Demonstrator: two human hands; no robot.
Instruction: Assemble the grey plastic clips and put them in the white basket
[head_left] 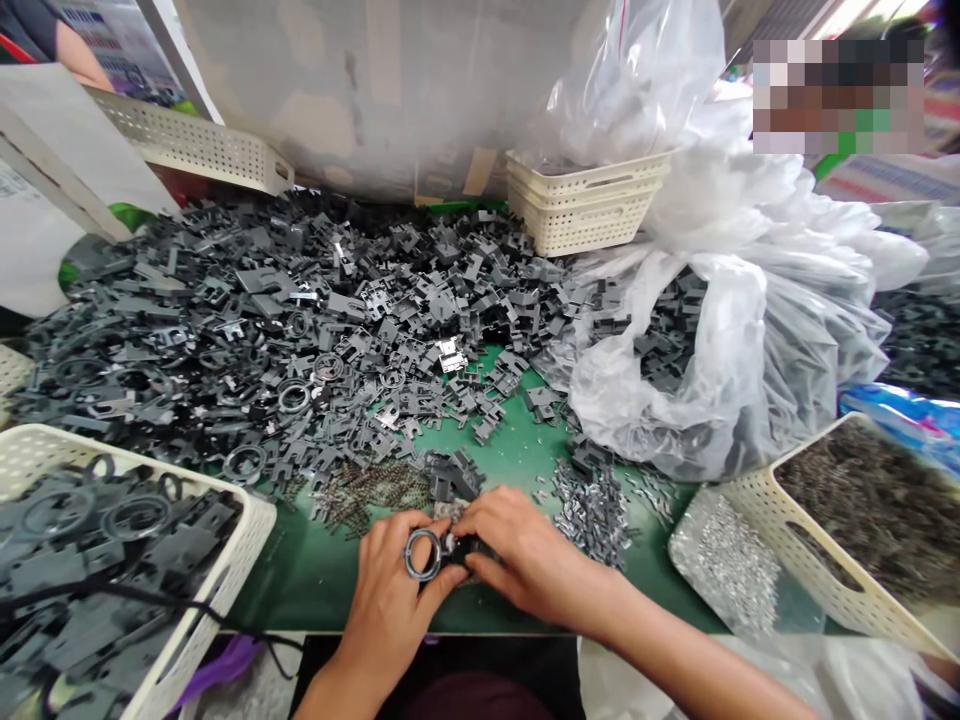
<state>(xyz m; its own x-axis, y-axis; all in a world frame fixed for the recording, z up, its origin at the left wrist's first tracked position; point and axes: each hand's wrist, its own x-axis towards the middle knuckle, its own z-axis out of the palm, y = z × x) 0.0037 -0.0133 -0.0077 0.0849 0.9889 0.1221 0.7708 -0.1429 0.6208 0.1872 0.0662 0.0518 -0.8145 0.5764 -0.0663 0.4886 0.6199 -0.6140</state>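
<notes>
Our left grip [390, 610] curls shut on a dark grey plastic ring [422, 555], and our right grip [536, 560] closes over a dark plastic bracket [469, 548] touching it, both just above the green desk mat [315, 590]. Loose grey brackets [300, 300] heap ahead; a white perforated basket [251, 520] sits at lower left.

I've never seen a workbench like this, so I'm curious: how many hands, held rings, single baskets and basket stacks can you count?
Hands: 2 (left hand, right hand)
Held ring: 1
Single cream baskets: 3 (back-left, front-left, front-right)
Basket stacks: 1
Total: 7
</notes>
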